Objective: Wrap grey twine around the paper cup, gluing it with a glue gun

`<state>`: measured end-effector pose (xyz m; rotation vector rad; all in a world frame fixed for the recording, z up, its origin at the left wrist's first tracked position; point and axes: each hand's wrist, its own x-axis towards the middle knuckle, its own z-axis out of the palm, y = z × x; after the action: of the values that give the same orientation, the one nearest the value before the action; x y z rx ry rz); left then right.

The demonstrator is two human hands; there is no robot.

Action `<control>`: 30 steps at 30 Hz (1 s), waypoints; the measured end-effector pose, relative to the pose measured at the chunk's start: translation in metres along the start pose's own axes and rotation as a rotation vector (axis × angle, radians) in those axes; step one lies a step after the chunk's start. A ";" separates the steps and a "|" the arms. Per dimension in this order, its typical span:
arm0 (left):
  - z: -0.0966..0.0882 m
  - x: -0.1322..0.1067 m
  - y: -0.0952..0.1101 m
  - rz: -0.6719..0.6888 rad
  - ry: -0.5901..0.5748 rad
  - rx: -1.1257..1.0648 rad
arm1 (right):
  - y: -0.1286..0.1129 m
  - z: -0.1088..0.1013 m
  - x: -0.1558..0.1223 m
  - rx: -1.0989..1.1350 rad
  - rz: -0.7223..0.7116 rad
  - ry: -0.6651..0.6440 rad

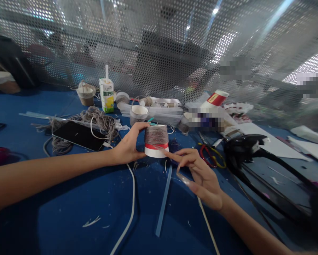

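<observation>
Upside down between my hands is a paper cup (156,153) with grey yarn (156,136) wound round its upper part, a red band below, and a white rim at the bottom. My left hand (128,143) grips it from the left, thumb low and fingers on the top edge. The index finger of my right hand (198,173) reaches to the cup's lower right side, near the red band; its other fingers are apart and hold nothing visible. A clear glue stick (164,202) lies on the table below the cup, and a thin wooden stick (208,226) runs below my right hand.
Left of the cup lie a phone (79,135), tangled grey yarn (103,122) and a white cable (132,205). Behind stand a drink carton (108,99) and a yarn-wrapped cup (139,112). Scissors (212,156) and a black object with a long arm (243,147) are at right.
</observation>
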<state>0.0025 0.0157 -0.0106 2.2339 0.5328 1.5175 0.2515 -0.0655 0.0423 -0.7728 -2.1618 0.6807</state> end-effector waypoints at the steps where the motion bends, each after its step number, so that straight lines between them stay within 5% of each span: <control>1: 0.000 0.000 0.000 0.004 -0.001 -0.005 | -0.001 0.000 -0.001 0.034 0.025 0.037; 7: 0.001 0.002 0.002 0.001 0.000 -0.026 | -0.007 0.003 0.007 0.263 0.173 0.247; 15: -0.002 0.002 0.005 -0.028 -0.022 -0.003 | 0.008 -0.004 0.018 0.322 0.126 0.563; 17: -0.003 0.003 0.006 -0.025 -0.034 0.024 | 0.007 -0.004 0.014 0.266 0.090 0.513; 24: -0.004 0.006 0.009 0.062 -0.039 0.099 | -0.012 0.004 0.006 -0.300 -0.116 -0.087; 30: -0.004 0.004 0.008 0.062 -0.034 0.063 | -0.008 0.005 0.007 -0.283 -0.059 -0.013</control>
<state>0.0011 0.0116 -0.0022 2.3398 0.5126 1.5096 0.2417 -0.0675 0.0480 -0.8467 -2.3129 0.3539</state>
